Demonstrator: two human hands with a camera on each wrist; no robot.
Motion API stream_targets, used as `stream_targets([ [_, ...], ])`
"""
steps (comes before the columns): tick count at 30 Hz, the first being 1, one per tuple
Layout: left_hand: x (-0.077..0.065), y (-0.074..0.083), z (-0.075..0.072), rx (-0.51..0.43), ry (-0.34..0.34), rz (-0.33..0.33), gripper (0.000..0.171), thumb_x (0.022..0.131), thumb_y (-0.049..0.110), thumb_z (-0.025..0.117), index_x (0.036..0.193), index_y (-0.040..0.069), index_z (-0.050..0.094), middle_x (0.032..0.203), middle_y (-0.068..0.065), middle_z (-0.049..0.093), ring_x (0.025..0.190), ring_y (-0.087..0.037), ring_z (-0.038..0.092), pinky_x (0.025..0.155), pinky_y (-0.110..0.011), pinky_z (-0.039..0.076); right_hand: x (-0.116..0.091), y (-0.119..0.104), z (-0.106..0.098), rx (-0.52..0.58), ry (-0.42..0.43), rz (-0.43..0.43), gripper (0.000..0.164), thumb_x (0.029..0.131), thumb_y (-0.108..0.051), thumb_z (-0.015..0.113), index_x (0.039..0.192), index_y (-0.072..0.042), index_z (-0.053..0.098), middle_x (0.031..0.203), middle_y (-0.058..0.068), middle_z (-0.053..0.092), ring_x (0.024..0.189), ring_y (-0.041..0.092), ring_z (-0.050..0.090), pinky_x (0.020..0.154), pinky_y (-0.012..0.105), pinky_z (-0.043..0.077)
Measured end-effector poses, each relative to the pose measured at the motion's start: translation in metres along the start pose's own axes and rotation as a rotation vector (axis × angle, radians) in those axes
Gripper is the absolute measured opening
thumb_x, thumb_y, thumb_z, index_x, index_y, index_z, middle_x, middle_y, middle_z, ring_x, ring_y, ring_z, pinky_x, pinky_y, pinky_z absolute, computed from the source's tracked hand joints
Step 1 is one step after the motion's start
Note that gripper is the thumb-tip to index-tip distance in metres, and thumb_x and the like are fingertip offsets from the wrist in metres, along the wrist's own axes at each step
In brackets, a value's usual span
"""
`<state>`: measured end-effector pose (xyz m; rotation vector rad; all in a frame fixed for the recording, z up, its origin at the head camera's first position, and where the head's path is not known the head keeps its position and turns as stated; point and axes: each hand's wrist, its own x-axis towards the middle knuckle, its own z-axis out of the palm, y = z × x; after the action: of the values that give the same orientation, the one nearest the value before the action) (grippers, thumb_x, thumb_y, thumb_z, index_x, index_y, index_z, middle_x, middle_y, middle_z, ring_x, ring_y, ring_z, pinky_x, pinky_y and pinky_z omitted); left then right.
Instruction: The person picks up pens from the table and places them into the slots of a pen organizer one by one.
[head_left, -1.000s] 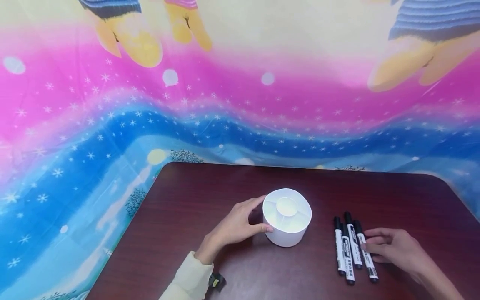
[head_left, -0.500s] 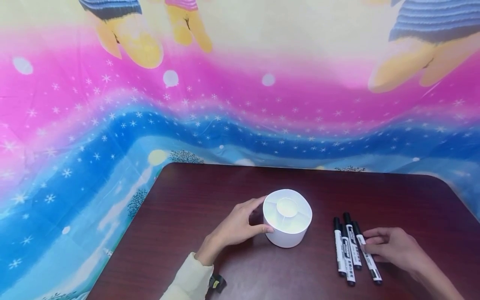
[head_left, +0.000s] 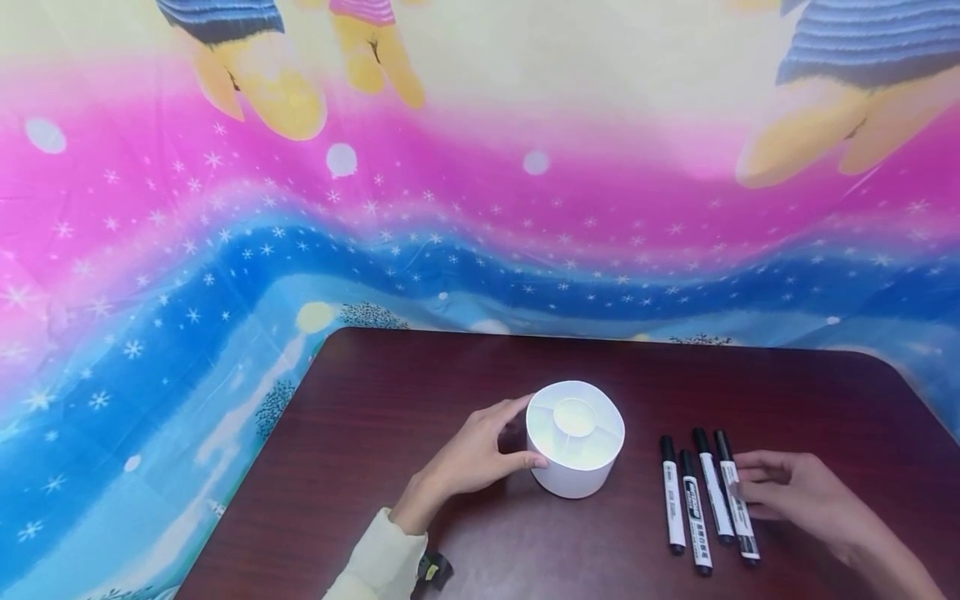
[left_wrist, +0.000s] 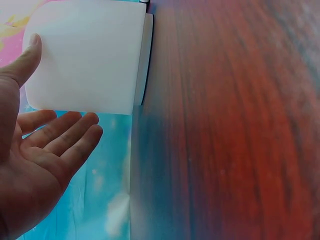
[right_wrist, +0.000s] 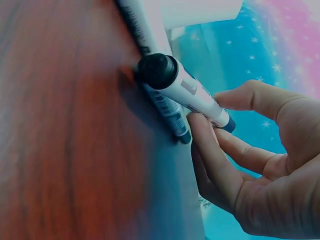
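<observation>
A round white desk organizer [head_left: 573, 481], divided into compartments, stands on the table. My left hand [head_left: 467, 454] reaches its left side, thumb at the front wall and index finger toward the back. The left wrist view shows the thumb overlapping the organizer [left_wrist: 87, 57], with the other fingers nearly straight beside its wall. Several black-capped white markers lie side by side at the right. Thumb and fingertips of my right hand [head_left: 806, 500] pinch the rightmost marker [head_left: 737, 504]. In the right wrist view this marker [right_wrist: 192, 95] points its black end at the camera.
The dark red wooden table [head_left: 360, 392] has rounded far corners. Behind it hangs a colourful printed cloth [head_left: 480, 208]. A small black object [head_left: 435, 568] shows beside the left cuff. The other markers [head_left: 696, 517] lie just left of the pinched one.
The rightmost marker has swung straighter, its upper end moving right and away from its neighbour. Gaps between the markers have widened. My left hand and the organizer have stayed in place.
</observation>
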<state>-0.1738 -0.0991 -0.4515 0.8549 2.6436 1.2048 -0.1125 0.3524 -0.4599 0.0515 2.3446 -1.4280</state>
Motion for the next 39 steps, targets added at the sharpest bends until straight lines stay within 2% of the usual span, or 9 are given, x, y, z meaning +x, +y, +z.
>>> stream_targets([
  [6,0.000,0.000,0.000,-0.020,-0.005,-0.010,0.090,0.090,0.050,0.086,0.166,0.028,0.043,0.157,0.005,0.059,0.138,-0.017,0.062,0.114,-0.042,0.055,0.000,-0.008,0.002,0.030,0.019,-0.068,0.066,0.104,-0.006,0.068,0.148,0.029,0.034,0.115,0.008,0.074,0.095,0.009,0.076,0.087,0.034,0.067],
  [11,0.001,-0.001,0.001,-0.026,-0.005,-0.011,0.090,0.090,0.051,0.085,0.166,0.028,0.042,0.158,0.004,0.059,0.139,-0.018,0.062,0.115,-0.042,0.055,0.003,-0.019,0.007,0.076,0.047,-0.091,0.065,0.103,-0.005,0.069,0.148,0.026,0.035,0.114,0.008,0.075,0.095,0.015,0.079,0.086,0.035,0.067],
  [21,0.001,-0.002,0.002,-0.026,0.000,0.006,0.090,0.091,0.051,0.085,0.166,0.028,0.042,0.158,0.004,0.058,0.143,-0.017,0.058,0.117,-0.044,0.053,0.010,-0.036,0.015,0.157,0.060,-0.185,0.043,0.101,0.001,0.069,0.138,0.016,0.053,0.109,-0.006,0.078,0.096,0.015,0.080,0.084,0.032,0.067],
  [27,0.001,-0.002,0.002,-0.030,-0.002,0.004,0.090,0.091,0.050,0.085,0.166,0.029,0.041,0.158,0.004,0.058,0.143,-0.017,0.059,0.116,-0.044,0.054,0.012,-0.047,0.018,0.164,0.072,-0.195,0.044,0.102,-0.002,0.069,0.140,0.012,0.054,0.110,-0.007,0.077,0.097,0.016,0.079,0.085,0.032,0.067],
  [34,0.000,-0.001,0.002,-0.026,0.000,0.018,0.089,0.091,0.051,0.085,0.166,0.028,0.042,0.158,0.002,0.058,0.141,-0.019,0.061,0.114,-0.043,0.056,0.017,-0.058,0.022,0.223,0.088,-0.249,0.028,0.101,0.000,0.070,0.128,-0.005,0.065,0.109,-0.004,0.077,0.096,0.014,0.078,0.084,0.032,0.067],
  [39,0.000,-0.001,0.002,-0.015,0.014,0.033,0.088,0.091,0.051,0.085,0.165,0.028,0.043,0.156,0.002,0.061,0.135,-0.022,0.066,0.110,-0.043,0.058,0.019,-0.067,0.024,0.229,0.105,-0.277,0.028,0.102,-0.002,0.070,0.129,-0.007,0.063,0.110,-0.006,0.076,0.096,0.013,0.078,0.084,0.030,0.067],
])
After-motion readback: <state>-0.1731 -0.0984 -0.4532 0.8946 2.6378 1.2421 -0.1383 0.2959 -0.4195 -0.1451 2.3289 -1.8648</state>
